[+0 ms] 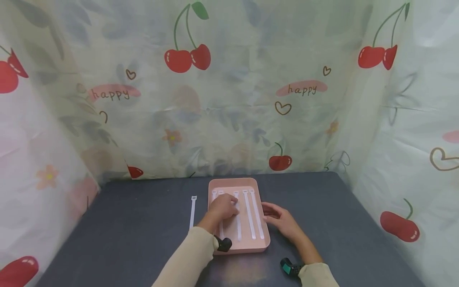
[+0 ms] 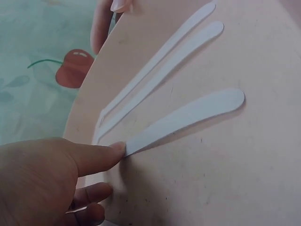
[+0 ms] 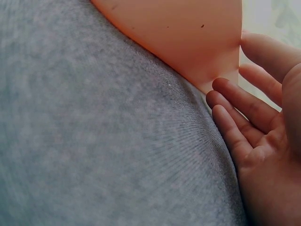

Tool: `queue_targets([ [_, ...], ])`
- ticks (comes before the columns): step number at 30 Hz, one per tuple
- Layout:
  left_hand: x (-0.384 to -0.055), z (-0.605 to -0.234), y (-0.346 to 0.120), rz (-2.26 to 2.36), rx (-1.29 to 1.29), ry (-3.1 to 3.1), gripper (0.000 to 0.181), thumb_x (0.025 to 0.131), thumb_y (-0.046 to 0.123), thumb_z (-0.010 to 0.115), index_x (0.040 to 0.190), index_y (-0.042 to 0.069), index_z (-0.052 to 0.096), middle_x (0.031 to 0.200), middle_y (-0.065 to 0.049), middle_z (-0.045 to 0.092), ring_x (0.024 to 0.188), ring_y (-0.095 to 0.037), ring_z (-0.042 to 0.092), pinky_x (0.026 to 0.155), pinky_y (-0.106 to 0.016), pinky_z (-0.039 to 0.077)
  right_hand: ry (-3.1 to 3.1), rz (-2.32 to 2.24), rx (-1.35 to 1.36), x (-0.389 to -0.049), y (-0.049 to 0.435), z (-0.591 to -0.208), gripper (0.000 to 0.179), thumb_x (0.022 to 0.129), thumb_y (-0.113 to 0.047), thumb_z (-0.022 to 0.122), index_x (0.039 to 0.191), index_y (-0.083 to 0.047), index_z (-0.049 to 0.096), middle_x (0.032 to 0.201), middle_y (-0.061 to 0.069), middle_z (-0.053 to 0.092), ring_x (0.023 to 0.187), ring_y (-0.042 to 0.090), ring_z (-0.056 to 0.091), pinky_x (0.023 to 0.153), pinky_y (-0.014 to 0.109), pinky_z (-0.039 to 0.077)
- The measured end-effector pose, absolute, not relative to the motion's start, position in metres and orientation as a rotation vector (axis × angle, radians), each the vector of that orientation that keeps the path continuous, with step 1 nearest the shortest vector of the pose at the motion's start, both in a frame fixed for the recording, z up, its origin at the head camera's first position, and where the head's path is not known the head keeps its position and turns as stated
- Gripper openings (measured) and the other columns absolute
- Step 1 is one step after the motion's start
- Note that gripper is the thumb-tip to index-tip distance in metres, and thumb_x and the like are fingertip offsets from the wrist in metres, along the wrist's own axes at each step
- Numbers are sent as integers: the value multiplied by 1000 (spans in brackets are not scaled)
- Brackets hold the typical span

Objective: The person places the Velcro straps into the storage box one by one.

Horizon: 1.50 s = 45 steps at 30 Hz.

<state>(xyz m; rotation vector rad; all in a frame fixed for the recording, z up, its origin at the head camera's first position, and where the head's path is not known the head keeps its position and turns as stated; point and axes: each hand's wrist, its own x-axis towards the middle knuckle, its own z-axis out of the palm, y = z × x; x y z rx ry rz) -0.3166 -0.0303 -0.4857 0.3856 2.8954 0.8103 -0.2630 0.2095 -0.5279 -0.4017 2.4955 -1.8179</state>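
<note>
A pink tray (image 1: pixel 244 251) holds several white cable ties, laid side by side with their slotted heads at the far end. My left hand (image 1: pixel 223 206) is inside the tray and pinches the middle cable tie (image 2: pixel 188 115) near its head, thumb on top; its rounded tail lies toward me. Two more ties (image 1: pixel 249 217) lie to the right of it. On the left, other ties (image 1: pixel 221 231) are partly hidden under my hand. My right hand (image 1: pixel 283 221) is at the tray's right side, its fingers (image 3: pixel 244 103) extended against the outer wall.
One more white cable tie (image 1: pixel 192 211) lies on the dark grey table (image 1: pixel 143 231) left of the tray, its lower end behind my left sleeve. A cherry-printed curtain (image 1: pixel 229 99) stands behind the table and along both sides.
</note>
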Motion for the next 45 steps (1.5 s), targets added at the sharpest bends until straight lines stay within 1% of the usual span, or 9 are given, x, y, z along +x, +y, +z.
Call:
queue_targets([
  [8,-315,-484,-25,742,348,2921,42,79,28,78,118,16,72,123,-2,66,109,-22,60,93,-39,45,2512,-1804,-400,-261,210,-527,50,90,-17,70,137,-6,54,125,13,62,114,29,59,90,30,49],
  [14,-311,-481,-23,778,333,2910,42,79,27,78,119,15,71,123,-2,66,109,-23,60,94,-40,45,2500,-1817,-409,-263,210,-528,51,90,-17,71,137,-5,54,124,14,62,113,29,59,89,29,49],
  [22,-310,-482,-21,787,325,2910,42,80,27,77,119,16,71,124,-3,65,108,-22,59,95,-40,44,2500,-1819,-427,-263,211,-530,51,90,-19,71,136,-5,54,124,14,62,112,29,59,88,23,48],
  [31,-312,-487,-23,842,335,2910,43,81,29,76,123,18,69,125,-4,64,112,-24,57,97,-41,43,2505,-1815,-417,-263,211,-529,51,90,-19,71,137,-5,54,124,14,62,113,29,59,88,24,48],
  [32,-313,-487,-23,869,343,2913,44,82,29,75,123,17,68,124,-5,64,112,-25,57,97,-41,43,2507,-1813,-420,-263,211,-529,51,90,-19,70,137,-5,54,124,14,62,113,29,59,88,24,48],
  [34,-315,-487,-25,934,370,2921,44,84,29,74,125,16,67,117,-7,66,105,-24,59,92,-41,45,2510,-1810,-424,-263,211,-529,51,90,-19,70,137,-6,54,124,14,62,113,29,59,88,23,48],
  [39,-316,-479,-31,1123,423,2925,44,86,26,73,126,11,65,111,-12,64,99,-26,61,84,-43,48,2521,-1802,-420,-264,211,-530,51,90,-20,71,136,-6,54,124,14,62,112,29,59,89,27,49],
  [41,-315,-474,-35,1214,445,2911,43,87,23,73,126,9,64,118,-14,63,106,-30,60,87,-44,48,2519,-1806,-415,-264,211,-531,52,89,-20,71,136,-6,55,123,14,62,112,28,59,89,28,49],
  [45,-312,-467,-47,1363,513,2924,41,87,16,72,126,6,64,121,-15,62,105,-34,60,84,-48,48,2514,-1811,-431,-263,211,-531,53,89,-21,72,137,-4,54,123,14,62,111,29,60,89,27,49],
])
